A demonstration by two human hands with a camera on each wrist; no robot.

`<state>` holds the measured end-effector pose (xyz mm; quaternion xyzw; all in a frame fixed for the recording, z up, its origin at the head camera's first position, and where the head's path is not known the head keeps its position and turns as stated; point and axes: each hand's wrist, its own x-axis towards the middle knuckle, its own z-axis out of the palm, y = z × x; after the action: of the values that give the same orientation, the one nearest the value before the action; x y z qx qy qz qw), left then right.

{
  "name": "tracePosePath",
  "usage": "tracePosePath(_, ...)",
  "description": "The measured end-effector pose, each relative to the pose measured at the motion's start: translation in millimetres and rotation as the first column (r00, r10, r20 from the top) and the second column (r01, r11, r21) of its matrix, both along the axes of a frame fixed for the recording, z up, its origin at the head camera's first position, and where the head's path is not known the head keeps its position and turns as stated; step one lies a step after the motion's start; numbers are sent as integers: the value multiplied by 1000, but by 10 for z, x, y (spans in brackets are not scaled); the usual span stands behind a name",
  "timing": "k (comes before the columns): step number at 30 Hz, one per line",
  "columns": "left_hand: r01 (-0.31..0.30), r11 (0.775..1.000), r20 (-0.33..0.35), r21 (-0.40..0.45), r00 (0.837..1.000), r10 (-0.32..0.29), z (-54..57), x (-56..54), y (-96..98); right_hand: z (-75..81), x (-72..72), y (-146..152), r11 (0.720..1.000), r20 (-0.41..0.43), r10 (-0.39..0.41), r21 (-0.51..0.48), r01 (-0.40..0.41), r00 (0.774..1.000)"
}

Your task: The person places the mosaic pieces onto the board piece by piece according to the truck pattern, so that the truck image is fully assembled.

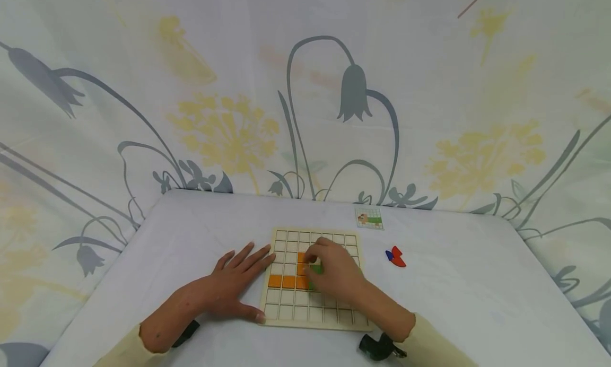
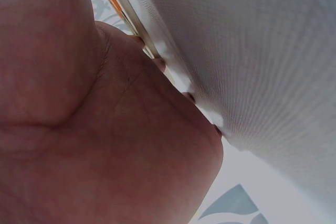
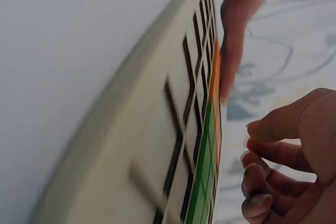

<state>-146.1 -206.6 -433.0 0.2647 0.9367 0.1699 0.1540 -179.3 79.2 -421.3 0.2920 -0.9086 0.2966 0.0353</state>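
A pale wooden grid board (image 1: pixel 286 327) lies on the table. Orange square tiles (image 1: pixel 288 281) form a row with others stacked above its right end. Beside them, green tiles (image 3: pixel 202 177) are partly covered by my right hand (image 1: pixel 336 271). That hand hovers over the board, fingers bent and thumb near the index fingertip; I see nothing between them in the right wrist view. My left hand (image 1: pixel 234 287) spreads flat at the board's left edge, thumb at the lower left corner. Its palm (image 2: pixel 115 119) fills much of the left wrist view.
A small picture card (image 1: pixel 369 218) with a gridded coloured pattern lies behind the board. To the right are red pieces (image 1: pixel 398 258) and a blue piece (image 1: pixel 389 255). A white cloth (image 1: pixel 477 282) covers the table, and a flower-printed curtain (image 1: pixel 320 144) hangs behind it.
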Motion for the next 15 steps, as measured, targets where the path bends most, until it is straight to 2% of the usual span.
tracePosePath(6, -11, 1000, 6, -17, 1000, 11, 13, 17, 11, 1, -146, 523, 994, 13, -113, -4, 113, 993)
tracePosePath(11, 2, 1000, 7, 5, 1000, -2, 20, 30, 11, 10, -239, 980, 976, -52, -204, 68, 208, 978)
tracePosePath(15, 8, 1000, 5, 8, 1000, -8, 17, 22, 8, 16, -255, 1295, 960, -90, -247, 113, 256, 965)
